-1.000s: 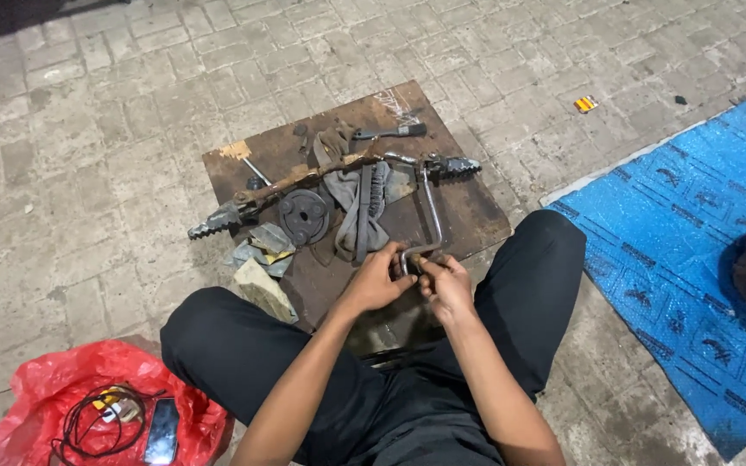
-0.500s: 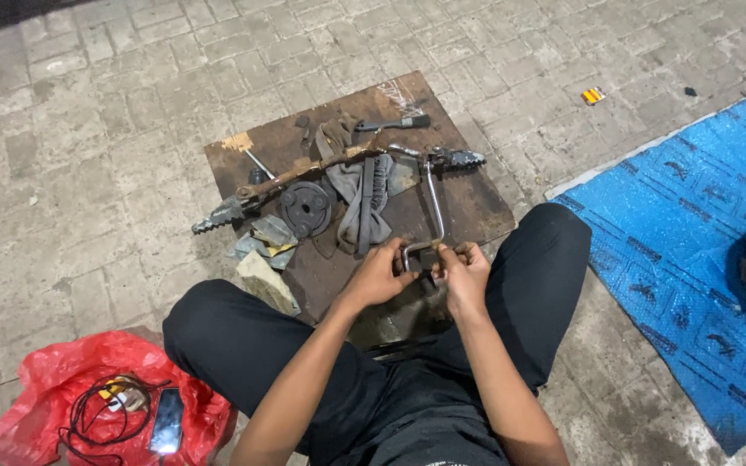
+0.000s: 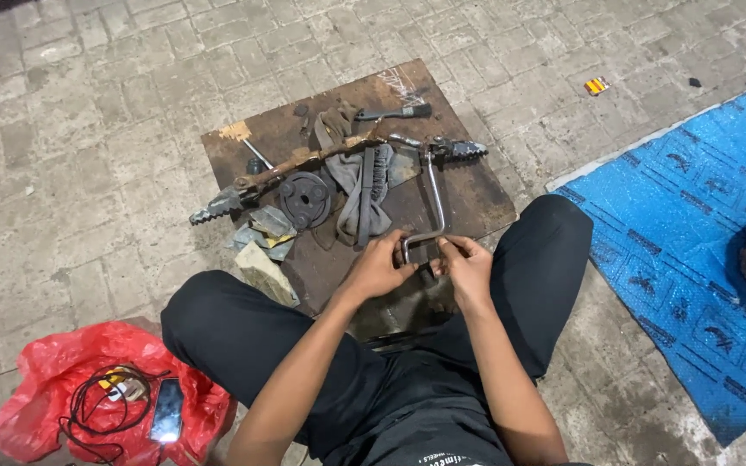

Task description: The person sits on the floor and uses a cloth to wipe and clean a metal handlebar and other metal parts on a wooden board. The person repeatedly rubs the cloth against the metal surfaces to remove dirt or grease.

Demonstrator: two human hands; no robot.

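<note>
Both hands — left hand [image 3: 379, 267], right hand [image 3: 466, 269] — grip the near end of a bent silver metal lever [image 3: 432, 203] over the rusty brown board [image 3: 477, 194]. At 11 o'clock, a rusty footpeg bar [image 3: 304, 162] and a black round disc [image 3: 306, 198] lie loose — likely still unassembled.

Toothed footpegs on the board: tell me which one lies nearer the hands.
The right-hand footpeg, at the far end of the bent chrome lever that both hands grip. The other footpeg lies at the rusty bar's left end, farther away.
</note>
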